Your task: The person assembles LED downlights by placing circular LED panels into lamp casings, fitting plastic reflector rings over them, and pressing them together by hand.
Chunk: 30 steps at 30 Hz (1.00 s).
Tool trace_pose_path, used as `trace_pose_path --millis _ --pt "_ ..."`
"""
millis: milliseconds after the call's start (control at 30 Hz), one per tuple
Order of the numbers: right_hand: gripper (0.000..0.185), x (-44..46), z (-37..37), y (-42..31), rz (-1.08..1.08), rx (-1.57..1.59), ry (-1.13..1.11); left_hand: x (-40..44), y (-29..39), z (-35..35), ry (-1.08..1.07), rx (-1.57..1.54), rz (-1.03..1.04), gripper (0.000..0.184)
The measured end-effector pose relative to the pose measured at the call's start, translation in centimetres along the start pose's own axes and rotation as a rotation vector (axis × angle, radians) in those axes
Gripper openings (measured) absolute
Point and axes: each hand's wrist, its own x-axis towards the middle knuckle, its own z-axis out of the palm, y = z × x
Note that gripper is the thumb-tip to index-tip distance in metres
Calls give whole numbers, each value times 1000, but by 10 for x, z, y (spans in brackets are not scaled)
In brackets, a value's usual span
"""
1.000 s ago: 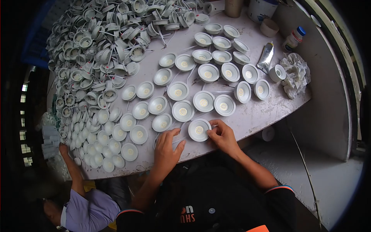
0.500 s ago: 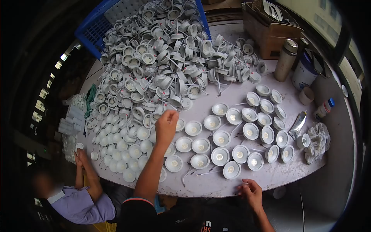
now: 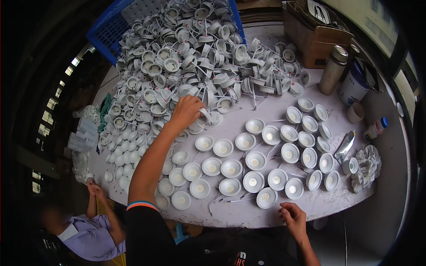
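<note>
My left hand (image 3: pixel 188 110) is stretched out to the near edge of a big heap of white downlight housings (image 3: pixel 177 66) with wires. Its fingers are closed on the rim of one tilted housing (image 3: pixel 204 116). My right hand (image 3: pixel 293 218) hovers at the table's front edge, fingers loosely bent and apart, holding nothing. Nearest to it are upright downlights (image 3: pixel 267 198) with round LED boards inside, standing in loose rows across the table. White domed covers (image 3: pixel 126 146) lie left of my left forearm, which hides part of them.
A blue crate (image 3: pixel 106 33) lies tipped behind the heap. On the right stand a cardboard box (image 3: pixel 326 46), a metal flask (image 3: pixel 333 71), a white tub (image 3: pixel 353 84), a small bottle (image 3: pixel 376 128) and crumpled plastic (image 3: pixel 366 166). Another person (image 3: pixel 91 235) sits at the left, hands near the table edge.
My left hand has moved up and away from me to the heap and closed on a housing. My right hand has shifted slightly right. The other person's hands have lowered a little.
</note>
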Motion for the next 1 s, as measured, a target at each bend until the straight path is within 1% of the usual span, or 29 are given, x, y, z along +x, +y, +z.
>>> trace_pose_path --millis 33,67,133,167,200,267,300,333,367,400,467,533,567,600,633,667,733,767,800,867,900,933,1000 --pt "23 -2 -2 0 -10 -7 11 -3 6 -17 116 -57 36 29" --pt "23 -4 -3 1 -18 -13 21 -5 14 -31 112 -55 33 29" --pt "23 -4 -1 -8 -31 38 26 -12 41 -60 389 -314 -45 22" --pt "23 -3 0 -15 -50 86 35 -18 66 -76 447 -410 -35 19" --pt "23 -1 3 -23 -44 80 18 -25 90 -86 481 -432 68 17" --pt "27 3 14 -43 -208 103 -5 -49 142 -95 417 -395 193 21" --pt "31 4 21 -55 -279 129 -15 -60 174 -93 421 -529 159 23" --pt "36 5 27 -66 -345 158 -21 -67 203 -98 328 -607 163 20" --pt "43 7 30 -75 -427 150 -77 -72 226 -89 323 -710 176 19" --pt "46 5 34 -85 -439 152 -103 -79 247 -87 208 -850 102 16" --pt "42 8 37 -92 -676 -123 -3 -92 280 -69 55 -1154 -66 17" --pt "38 2 31 -98 -544 -81 -6 -99 301 -70 -87 -1346 -233 20" --pt "35 -4 25 -102 -441 -69 -35 -102 305 -68 -165 -1400 -227 28" --pt "34 -8 17 -103 -312 -121 -60 -104 307 -68 -270 -1507 -245 31" --pt "34 -8 13 -100 -302 -110 -44 -105 307 -74 -405 -1620 -325 35" --pt "34 -6 13 -92 -356 -58 10 -108 301 -68 -559 -1669 -334 36" --pt "33 -5 11 -83 -424 -96 42 -110 306 -63 -514 -1561 -231 37" --pt "32 -6 10 -82 -458 -147 63 -108 308 -61 -531 -1562 -217 37" --pt "32 -6 9 -83 -450 -143 75 -107 309 -60 -532 -1567 -226 35" --pt "31 -6 8 -87 -510 -174 98 -106 310 -60 -541 -1571 -239 33" --pt "29 -3 8 -87 -532 -149 109 -103 310 -60 -589 -1632 -303 30" --pt "29 -3 7 -88 -531 -151 115 -99 311 -60 -634 -1692 -366 26" --pt "29 -4 3 -91 -481 -178 93 -97 314 -54 -618 -1677 -380 24"
